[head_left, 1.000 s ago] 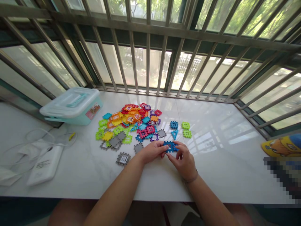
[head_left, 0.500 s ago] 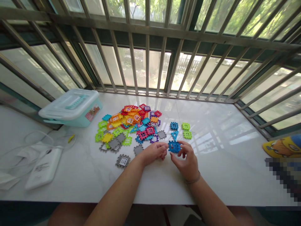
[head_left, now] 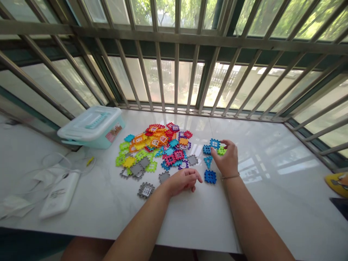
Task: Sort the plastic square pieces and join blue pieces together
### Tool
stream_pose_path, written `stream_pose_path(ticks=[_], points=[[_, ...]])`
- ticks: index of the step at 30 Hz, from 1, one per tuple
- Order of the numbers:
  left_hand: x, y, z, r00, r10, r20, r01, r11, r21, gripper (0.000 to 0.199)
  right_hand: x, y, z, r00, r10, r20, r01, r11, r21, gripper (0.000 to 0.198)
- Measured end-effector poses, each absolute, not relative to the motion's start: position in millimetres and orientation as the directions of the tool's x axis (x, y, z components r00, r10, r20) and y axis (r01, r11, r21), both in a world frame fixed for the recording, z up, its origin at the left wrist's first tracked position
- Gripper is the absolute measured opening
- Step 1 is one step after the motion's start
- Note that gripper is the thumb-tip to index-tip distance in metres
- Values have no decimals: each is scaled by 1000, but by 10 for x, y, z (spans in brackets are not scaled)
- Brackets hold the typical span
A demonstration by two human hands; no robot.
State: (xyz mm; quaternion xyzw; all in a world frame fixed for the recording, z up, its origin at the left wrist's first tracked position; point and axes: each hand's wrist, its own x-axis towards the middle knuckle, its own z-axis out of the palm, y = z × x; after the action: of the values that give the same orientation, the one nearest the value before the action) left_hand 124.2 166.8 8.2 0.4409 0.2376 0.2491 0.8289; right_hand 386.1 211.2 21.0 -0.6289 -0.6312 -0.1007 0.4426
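My right hand (head_left: 226,156) pinches a blue square window tile (head_left: 214,144) between thumb and fingers, at the far end of a short column of blue pieces. That column has a blue square tile (head_left: 207,149), a light blue triangle piece (head_left: 208,162) and a darker blue square tile (head_left: 210,177) nearest me. A lime green tile (head_left: 221,150) shows partly behind my right fingers. My left hand (head_left: 186,180) rests low over the table, loosely curled with the index finger out, holding nothing, left of the darker blue tile.
A heap of interlocking plastic tiles (head_left: 152,143) in several colours lies left of centre. Close to my left forearm are a grey window tile (head_left: 146,190) and a plain grey tile (head_left: 164,177). Further left stand a lidded teal box (head_left: 92,128) and a white power bank (head_left: 60,194) with cables.
My right hand has moved away from me to the far end of the column with a blue window tile. The darker blue tile now lies free of both hands. My left hand stays nearly in place.
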Motion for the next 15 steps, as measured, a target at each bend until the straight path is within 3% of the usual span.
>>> stream_pose_path(ticks=[5, 15], points=[[1255, 1665, 90, 766, 621, -168, -216, 494, 842, 44, 3822, 2142, 78, 139, 752, 644, 910, 160, -383, 51], [1267, 1658, 124, 746, 636, -196, -204, 498, 843, 45, 3848, 2169, 0, 143, 814, 562, 907, 120, -404, 49]])
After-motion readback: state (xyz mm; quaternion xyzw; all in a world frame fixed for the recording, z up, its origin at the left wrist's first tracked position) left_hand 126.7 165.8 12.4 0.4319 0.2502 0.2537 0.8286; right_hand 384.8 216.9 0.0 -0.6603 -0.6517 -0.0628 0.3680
